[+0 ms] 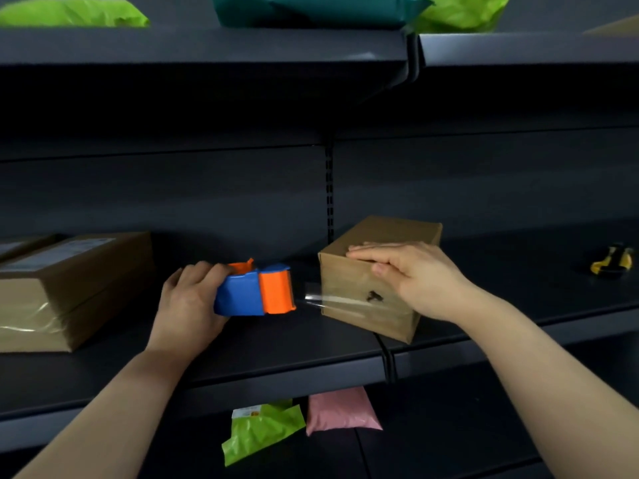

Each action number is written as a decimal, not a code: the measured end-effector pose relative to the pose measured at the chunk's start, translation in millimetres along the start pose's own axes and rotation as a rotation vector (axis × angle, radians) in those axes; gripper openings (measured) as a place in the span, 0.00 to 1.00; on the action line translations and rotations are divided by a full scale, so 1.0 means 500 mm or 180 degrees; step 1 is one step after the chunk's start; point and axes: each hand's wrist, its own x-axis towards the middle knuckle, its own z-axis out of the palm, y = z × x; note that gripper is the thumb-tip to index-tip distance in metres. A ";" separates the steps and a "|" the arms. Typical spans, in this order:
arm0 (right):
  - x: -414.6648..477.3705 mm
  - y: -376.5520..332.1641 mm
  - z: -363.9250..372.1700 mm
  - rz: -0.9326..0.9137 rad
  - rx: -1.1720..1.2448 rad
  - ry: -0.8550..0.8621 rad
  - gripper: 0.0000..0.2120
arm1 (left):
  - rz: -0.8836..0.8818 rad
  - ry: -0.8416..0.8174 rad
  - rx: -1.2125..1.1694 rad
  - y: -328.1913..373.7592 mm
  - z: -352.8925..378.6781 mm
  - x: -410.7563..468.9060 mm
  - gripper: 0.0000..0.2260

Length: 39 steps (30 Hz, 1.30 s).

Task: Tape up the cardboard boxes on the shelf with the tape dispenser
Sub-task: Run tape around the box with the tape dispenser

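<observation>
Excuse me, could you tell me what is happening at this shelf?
A person is taping a small cardboard box on the shelf. The left hand grips a blue and orange tape dispenser, and a strip of clear tape runs from it onto the box's front face. The right hand lies flat on the box top, steadying it. A larger box sits to the left.

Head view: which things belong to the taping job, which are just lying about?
Job: tape dispenser in left hand, tape strip, small box under right hand, big box at left.
Lying about: green bags, teal bag, pink bag, yellow-black tool.
</observation>
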 end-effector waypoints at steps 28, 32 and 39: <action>0.003 -0.006 -0.005 0.0112 0.0124 0.0007 0.18 | 0.0186 0.0011 0.0386 0.023 -0.004 0.004 0.27; 0.003 -0.006 -0.006 0.0106 0.0137 0.0009 0.18 | 0.0255 0.0045 0.0431 0.026 0.000 0.008 0.28; 0.004 -0.003 -0.007 0.0113 0.0142 -0.0036 0.18 | 0.0215 -0.0019 0.0564 0.030 0.024 0.023 0.28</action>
